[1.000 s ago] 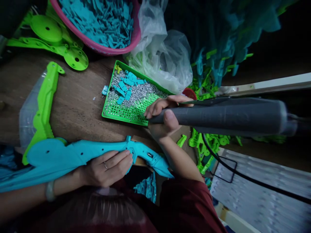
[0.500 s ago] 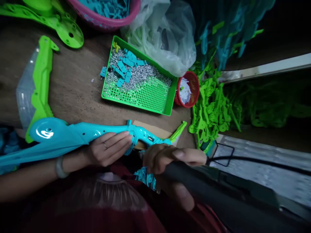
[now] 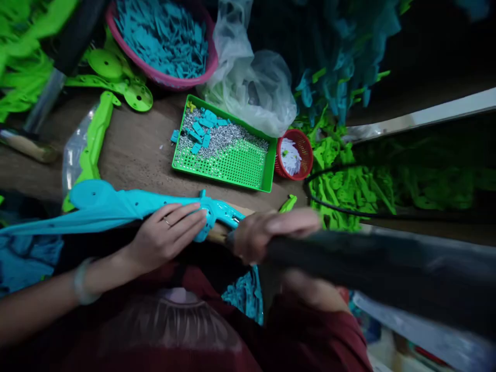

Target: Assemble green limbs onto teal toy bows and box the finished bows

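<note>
A long glossy blue plastic toy bow part (image 3: 132,204) lies along the near edge of the table, a round disc near its left end. My left hand (image 3: 170,232), with a ring and a wristband, holds it near the middle, fingers lying across its top. In my right hand (image 3: 263,235) is a thick dark electric screwdriver (image 3: 349,263) with a black cord (image 3: 329,204). The tool points left, its tip low beside the blue part; whether they touch I cannot tell. Motion blurs my right hand. Under the blue part, a green part (image 3: 87,155) with a clear sheet sticks out.
A green tray (image 3: 232,180) of screws and small blue pieces stands ahead, beside a red basket (image 3: 307,155) of white pieces. Behind are a pink basin (image 3: 158,80) of blue parts and a plastic bag (image 3: 267,88). Green parts (image 3: 341,181) pile at right. A hammer-like tool (image 3: 44,101) lies left.
The view has shifted, bringing more of the left side into sight. My right hand and the screwdriver have swung so the tool lies more level. My left hand keeps its hold on the blue part.
</note>
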Demonstrator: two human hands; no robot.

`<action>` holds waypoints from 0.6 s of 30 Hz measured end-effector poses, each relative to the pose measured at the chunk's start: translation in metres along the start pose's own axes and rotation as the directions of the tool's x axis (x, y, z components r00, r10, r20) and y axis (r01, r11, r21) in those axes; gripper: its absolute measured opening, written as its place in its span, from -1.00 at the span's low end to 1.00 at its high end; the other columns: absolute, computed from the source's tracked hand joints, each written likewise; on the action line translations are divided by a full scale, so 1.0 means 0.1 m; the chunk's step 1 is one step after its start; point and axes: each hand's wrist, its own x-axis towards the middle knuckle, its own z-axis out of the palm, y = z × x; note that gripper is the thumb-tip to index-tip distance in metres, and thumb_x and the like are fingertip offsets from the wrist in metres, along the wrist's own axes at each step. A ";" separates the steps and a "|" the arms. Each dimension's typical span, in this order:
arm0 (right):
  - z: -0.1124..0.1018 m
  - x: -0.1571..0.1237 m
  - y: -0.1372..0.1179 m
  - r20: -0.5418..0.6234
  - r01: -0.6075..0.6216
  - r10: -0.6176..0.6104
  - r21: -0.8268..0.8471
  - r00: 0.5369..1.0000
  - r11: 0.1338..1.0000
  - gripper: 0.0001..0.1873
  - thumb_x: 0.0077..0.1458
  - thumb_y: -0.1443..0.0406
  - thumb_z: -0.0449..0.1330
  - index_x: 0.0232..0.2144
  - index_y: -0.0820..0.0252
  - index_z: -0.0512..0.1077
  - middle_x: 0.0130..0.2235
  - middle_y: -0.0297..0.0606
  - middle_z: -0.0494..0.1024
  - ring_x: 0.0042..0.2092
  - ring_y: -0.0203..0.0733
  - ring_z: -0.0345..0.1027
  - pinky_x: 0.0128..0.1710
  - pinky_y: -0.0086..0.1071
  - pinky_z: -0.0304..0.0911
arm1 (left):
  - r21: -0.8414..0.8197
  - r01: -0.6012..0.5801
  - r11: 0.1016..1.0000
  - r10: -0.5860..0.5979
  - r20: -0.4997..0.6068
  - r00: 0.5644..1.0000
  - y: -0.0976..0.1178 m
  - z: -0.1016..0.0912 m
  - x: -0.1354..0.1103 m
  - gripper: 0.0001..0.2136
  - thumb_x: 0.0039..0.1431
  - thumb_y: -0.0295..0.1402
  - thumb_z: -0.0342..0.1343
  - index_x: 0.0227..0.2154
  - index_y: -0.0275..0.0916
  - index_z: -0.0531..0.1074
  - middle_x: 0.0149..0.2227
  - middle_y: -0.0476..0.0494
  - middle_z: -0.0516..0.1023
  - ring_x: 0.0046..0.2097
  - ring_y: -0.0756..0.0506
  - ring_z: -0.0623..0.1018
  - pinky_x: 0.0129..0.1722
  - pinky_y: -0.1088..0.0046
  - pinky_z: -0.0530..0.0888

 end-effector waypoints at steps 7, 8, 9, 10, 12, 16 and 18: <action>-0.67 0.70 0.50 -0.635 0.165 -0.251 -0.193 0.730 0.967 -0.75 0.05 0.12 0.21 -0.23 -0.01 0.29 -0.60 -0.56 0.21 -0.65 -0.37 0.16 -0.64 -0.45 0.15 | 0.137 -0.004 0.991 -0.023 0.194 0.981 -0.58 -0.59 0.99 -0.67 0.43 -0.41 -0.18 0.02 -0.37 0.46 0.05 -0.23 0.45 0.07 -0.21 0.47 0.01 0.16 0.43; -0.69 0.74 0.61 -0.646 0.162 -0.240 -0.180 0.724 0.970 -0.75 0.06 0.12 0.20 -0.22 0.01 0.28 -0.60 -0.57 0.23 -0.65 -0.37 0.17 -0.63 -0.45 0.15 | 0.194 -0.070 0.978 0.009 0.299 0.954 -0.75 -0.54 1.19 -0.63 0.43 -0.46 -0.25 0.06 -0.44 0.41 0.07 -0.25 0.41 0.08 -0.21 0.46 0.02 0.14 0.41; -0.70 0.77 0.70 -0.641 0.157 -0.225 -0.162 0.734 0.974 -0.73 0.07 0.13 0.20 -0.21 0.02 0.27 -0.60 -0.57 0.25 -0.65 -0.37 0.18 -0.63 -0.44 0.15 | 0.209 -0.176 0.962 0.085 0.383 0.920 -0.92 -0.45 1.36 -0.62 0.40 -0.51 -0.26 0.03 -0.43 0.44 0.02 -0.26 0.44 0.03 -0.20 0.48 -0.03 0.17 0.43; -0.70 0.79 0.77 -0.629 0.154 -0.212 -0.146 0.748 0.977 -0.71 0.07 0.13 0.21 -0.19 0.03 0.26 -0.60 -0.57 0.27 -0.64 -0.37 0.18 -0.62 -0.44 0.16 | 0.215 -0.208 0.954 0.097 0.434 0.896 -1.07 -0.36 1.50 -0.65 0.37 -0.53 -0.20 -0.06 -0.39 0.50 -0.07 -0.23 0.49 -0.02 -0.18 0.50 -0.05 0.22 0.44; -0.69 0.80 0.84 -0.598 0.143 -0.204 -0.147 0.775 0.979 -0.67 0.08 0.10 0.22 -0.16 0.02 0.25 -0.58 -0.57 0.27 -0.63 -0.36 0.20 -0.60 -0.43 0.18 | 0.218 -0.286 0.933 0.136 0.521 0.842 -1.30 -0.21 1.65 -0.73 0.31 -0.55 -0.10 -0.26 -0.34 0.54 -0.23 -0.19 0.51 -0.12 -0.15 0.52 -0.12 0.32 0.44; -0.73 0.86 0.91 -0.586 0.091 -0.194 -0.201 0.787 0.975 -0.58 0.07 -0.05 0.20 -0.12 -0.02 0.24 -0.54 -0.54 0.23 -0.59 -0.34 0.26 -0.56 -0.39 0.21 | 0.231 -0.339 0.912 0.170 0.540 0.825 -1.41 -0.17 1.58 -0.72 0.32 -0.53 -0.12 -0.39 -0.31 0.49 -0.31 -0.19 0.48 -0.17 -0.13 0.51 -0.16 0.35 0.42; -0.79 0.90 0.96 -0.594 0.043 -0.149 -0.188 0.791 0.981 -0.52 0.04 -0.11 0.20 -0.11 -0.03 0.24 -0.54 -0.53 0.22 -0.59 -0.33 0.27 -0.54 -0.37 0.23 | 0.235 -0.237 0.943 0.131 0.391 0.911 -1.37 -0.25 1.50 -0.66 0.39 -0.46 -0.19 -0.39 -0.32 0.47 -0.31 -0.17 0.48 -0.18 -0.11 0.50 -0.16 0.35 0.42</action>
